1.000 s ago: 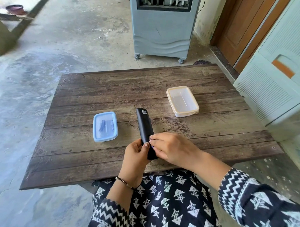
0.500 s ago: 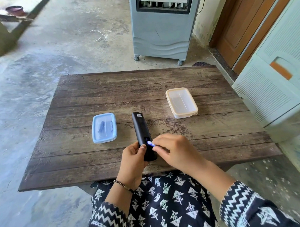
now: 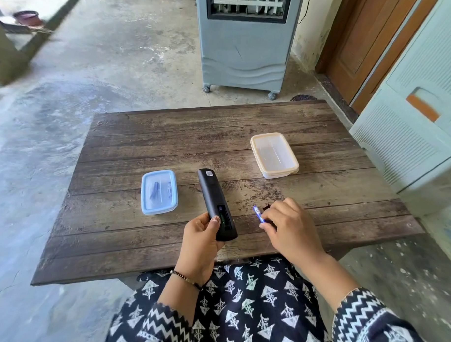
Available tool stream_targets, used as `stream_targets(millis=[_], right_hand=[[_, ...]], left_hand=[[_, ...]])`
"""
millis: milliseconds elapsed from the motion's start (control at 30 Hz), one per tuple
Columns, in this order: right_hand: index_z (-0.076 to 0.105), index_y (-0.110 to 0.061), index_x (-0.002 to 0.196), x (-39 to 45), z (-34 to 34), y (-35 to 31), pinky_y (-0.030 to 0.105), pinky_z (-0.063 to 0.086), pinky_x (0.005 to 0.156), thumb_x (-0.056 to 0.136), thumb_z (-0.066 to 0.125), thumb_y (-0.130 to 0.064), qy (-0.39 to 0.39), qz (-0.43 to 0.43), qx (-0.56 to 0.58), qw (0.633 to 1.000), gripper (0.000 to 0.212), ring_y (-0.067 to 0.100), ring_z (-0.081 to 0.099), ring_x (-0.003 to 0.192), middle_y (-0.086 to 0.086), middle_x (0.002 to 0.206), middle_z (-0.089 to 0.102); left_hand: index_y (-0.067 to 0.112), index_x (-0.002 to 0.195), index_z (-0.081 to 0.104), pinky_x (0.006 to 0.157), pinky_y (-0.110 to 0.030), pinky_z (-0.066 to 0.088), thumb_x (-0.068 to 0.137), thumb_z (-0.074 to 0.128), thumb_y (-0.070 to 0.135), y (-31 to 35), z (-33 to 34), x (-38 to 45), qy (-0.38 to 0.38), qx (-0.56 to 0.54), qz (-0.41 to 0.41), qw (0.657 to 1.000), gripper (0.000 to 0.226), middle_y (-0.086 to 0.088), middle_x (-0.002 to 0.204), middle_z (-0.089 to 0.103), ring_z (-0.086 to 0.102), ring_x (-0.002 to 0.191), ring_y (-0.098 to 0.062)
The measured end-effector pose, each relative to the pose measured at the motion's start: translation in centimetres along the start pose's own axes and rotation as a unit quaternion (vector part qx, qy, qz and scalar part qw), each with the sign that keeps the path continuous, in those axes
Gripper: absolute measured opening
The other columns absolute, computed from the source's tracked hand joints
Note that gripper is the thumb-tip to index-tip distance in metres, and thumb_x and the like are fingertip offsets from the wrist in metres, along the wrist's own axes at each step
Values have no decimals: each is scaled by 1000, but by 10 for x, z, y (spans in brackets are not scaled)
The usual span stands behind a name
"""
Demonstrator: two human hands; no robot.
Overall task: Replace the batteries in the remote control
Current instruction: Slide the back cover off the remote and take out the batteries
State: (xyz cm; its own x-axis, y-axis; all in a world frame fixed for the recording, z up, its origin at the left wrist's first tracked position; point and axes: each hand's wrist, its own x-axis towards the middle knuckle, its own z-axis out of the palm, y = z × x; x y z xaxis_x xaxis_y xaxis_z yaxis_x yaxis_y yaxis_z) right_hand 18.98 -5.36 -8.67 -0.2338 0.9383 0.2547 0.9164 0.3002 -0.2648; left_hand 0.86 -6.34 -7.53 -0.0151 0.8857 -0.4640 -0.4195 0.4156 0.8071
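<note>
Wooden table: left hand grips remote, label unreadable; right hand pinches battery.

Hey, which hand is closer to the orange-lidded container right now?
Right. The right hand, pinching a battery, sits below the orange-lidded container, toward the person. The left hand is farther left, gripping the remote.

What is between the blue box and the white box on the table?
In the head view, the black remote control, held by the left hand, lies between the blue-lidded box and the white box.
</note>
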Motion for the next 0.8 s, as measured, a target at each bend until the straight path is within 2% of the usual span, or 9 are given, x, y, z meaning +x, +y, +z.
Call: stream_targets(millis=[67, 167, 300, 467, 533, 667, 800], right_hand=[[68, -12, 73, 0, 0, -2, 21, 38, 59, 62, 83, -23, -6, 8, -12, 1000, 21, 18, 52, 72, -2, 73, 61], [69, -12, 82, -2, 0, -3, 24, 45, 61, 65, 82, -25, -5, 23, 5, 1000, 24, 19, 54, 76, -1, 78, 61], [69, -10, 98, 1, -4, -18, 30, 51, 69, 76, 73, -15, 33, 22, 95, 995, 23, 19, 54, 84, 0, 85, 62], [66, -12, 110, 14, -7, -47, 23, 48, 72, 81, 64, -5, 16, -35, 130, 991, 30, 17, 54, 88, 1, 90, 60], [64, -12, 115, 17, -5, -53, 26, 51, 69, 82, 62, -4, -2, -50, 120, 992, 34, 19, 54, 87, 2, 90, 57], [65, -13, 113, 12, -3, -57, 32, 52, 65, 84, 57, 0, -9, -55, 122, 991, 33, 20, 53, 84, 2, 89, 55], [67, -15, 108, 7, -2, -58, 26, 52, 66, 85, 54, -1, -3, -43, 161, 986, 30, 14, 52, 86, -1, 90, 53]], left_hand=[[-3, 102, 59, 82, -41, 56, 95, 40, 3, 0, 0, 0, -1, 5, -2, 1000, 21, -25, 106, 64, 61, 101, -34], [-3, 104, 60, 85, -44, 54, 95, 40, 3, 0, -1, 1, -7, 6, -4, 1000, 22, -23, 105, 66, 62, 100, -32], [-5, 111, 57, 87, -43, 53, 96, 40, 4, -1, -2, 2, -18, 0, 1, 1000, 25, -21, 105, 67, 64, 100, -29], [-4, 116, 56, 82, -33, 57, 96, 40, 3, -1, 1, 1, -36, -23, 4, 999, 27, -16, 100, 68, 65, 93, -23], [-4, 116, 55, 82, -31, 57, 95, 40, 2, 0, 1, 0, -45, -28, 9, 999, 27, -16, 100, 67, 66, 91, -22], [-6, 117, 54, 83, -33, 56, 95, 41, 2, 2, -1, 0, -37, -24, 17, 999, 27, -19, 101, 67, 65, 92, -24], [-5, 119, 53, 84, -35, 56, 95, 40, 2, 1, -5, 2, -25, -21, 19, 999, 28, -21, 103, 66, 65, 94, -27]])
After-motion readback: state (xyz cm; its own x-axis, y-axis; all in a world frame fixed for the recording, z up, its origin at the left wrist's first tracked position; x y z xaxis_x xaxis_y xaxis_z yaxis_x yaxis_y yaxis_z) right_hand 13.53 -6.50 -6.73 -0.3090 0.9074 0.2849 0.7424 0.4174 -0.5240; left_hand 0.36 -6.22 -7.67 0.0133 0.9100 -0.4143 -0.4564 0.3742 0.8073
